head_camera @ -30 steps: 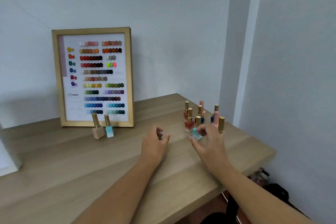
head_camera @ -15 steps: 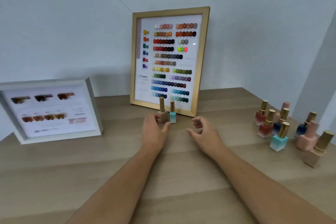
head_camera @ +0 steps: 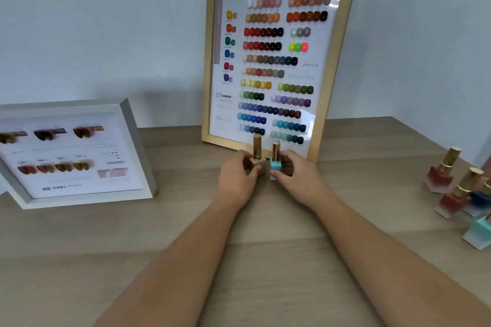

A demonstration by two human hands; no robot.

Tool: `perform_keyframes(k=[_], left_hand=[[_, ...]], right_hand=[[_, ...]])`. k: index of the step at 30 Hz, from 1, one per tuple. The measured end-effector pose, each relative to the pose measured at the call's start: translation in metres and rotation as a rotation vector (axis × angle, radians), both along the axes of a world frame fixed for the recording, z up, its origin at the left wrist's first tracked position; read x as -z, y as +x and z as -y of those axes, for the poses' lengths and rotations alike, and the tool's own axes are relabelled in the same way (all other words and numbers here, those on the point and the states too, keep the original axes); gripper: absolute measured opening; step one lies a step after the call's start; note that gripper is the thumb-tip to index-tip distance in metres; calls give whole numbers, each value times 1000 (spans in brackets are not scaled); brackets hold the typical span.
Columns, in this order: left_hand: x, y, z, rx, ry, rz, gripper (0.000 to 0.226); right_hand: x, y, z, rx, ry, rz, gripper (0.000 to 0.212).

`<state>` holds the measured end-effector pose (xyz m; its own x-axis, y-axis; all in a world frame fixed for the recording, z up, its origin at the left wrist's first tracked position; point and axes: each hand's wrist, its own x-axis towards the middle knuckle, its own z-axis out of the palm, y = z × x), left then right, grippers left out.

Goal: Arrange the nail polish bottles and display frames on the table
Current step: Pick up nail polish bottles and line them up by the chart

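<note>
Two nail polish bottles stand near the counter's (head_camera: 186, 247) back edge, just before the wooden colour-chart frame (head_camera: 326, 103). The beige bottle (head_camera: 257, 159) is gripped by the left hand (head_camera: 236, 180) and the teal bottle (head_camera: 275, 164) by the right hand (head_camera: 297, 178), fingers (head_camera: 288, 160) curled round each base. Step judged: aligning the pair. Next, small level nudges are called for, without tipping.

Left forearm (head_camera: 186, 249) and right forearm (head_camera: 372, 241) — both bare, wrist upward.
</note>
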<state>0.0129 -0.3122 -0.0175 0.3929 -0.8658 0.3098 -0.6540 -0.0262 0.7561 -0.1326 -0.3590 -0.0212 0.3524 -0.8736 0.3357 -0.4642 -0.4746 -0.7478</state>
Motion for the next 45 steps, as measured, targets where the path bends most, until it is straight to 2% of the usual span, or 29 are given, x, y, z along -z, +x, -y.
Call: perform_keyframes(k=[4, 11, 17, 30, 34, 45], left_hand=[[-2, -1, -1, -11, -8, -16, 32], [-3, -13, -14, 20, -21, -15, 33], [-5, -58, -25, 71, -48, -5, 30], [-1, -229, -42, 453, -51, 19, 23], [1, -257, -45, 476, -45, 32, 25], [2, -265, -40, 452, 1, 22, 28]], right_hand=[[-1, 0, -3, 13, -9, 13, 32], [-4, -24, -30, 86, 55, 111, 39], [-4, -77, -62, 156, 86, 147, 38], [-4, -246, -141, 483, 66, 19, 43], [-2, -277, -157, 523, 67, 31, 34], [7, -280, -152, 588, 91, -23, 44]])
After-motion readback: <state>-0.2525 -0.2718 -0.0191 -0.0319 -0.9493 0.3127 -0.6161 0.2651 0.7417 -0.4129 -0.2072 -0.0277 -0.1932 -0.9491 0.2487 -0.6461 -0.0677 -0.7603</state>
